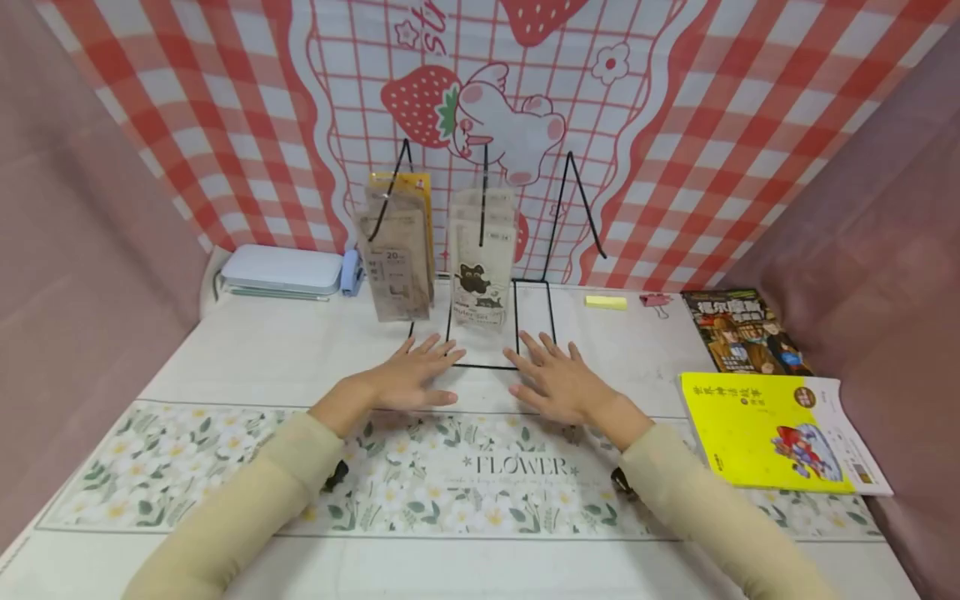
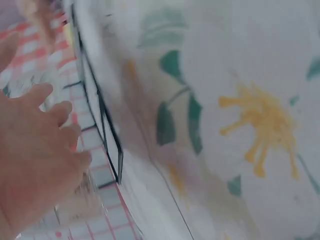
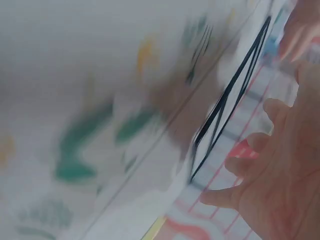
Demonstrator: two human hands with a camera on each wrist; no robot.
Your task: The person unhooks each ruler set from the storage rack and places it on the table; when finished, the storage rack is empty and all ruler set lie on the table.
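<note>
In the head view a black wire rack [image 1: 483, 367] stands on the table with three hooks. Flat packets in clear sleeves [image 1: 393, 267] hang from its left hook, a yellow one behind. Packets with a black cat picture [image 1: 480, 275] hang on the middle hook, and the right hook [image 1: 572, 192] carries nothing. My left hand [image 1: 405, 377], palm down with fingers spread, is at the rack's front left. My right hand [image 1: 558, 382] is spread the same way at the front right. Neither hand holds anything; both also show in the wrist views, as the left hand [image 2: 40, 145] and right hand [image 3: 280, 165].
At the back left lie a pale blue case [image 1: 281, 268] and a small blue object [image 1: 351, 272]. A yellow strip [image 1: 606, 302] and a pink binder clip [image 1: 657, 303] lie at the back right. A dark comic-style book [image 1: 742, 333] and a yellow book [image 1: 765, 429] lie on the right.
</note>
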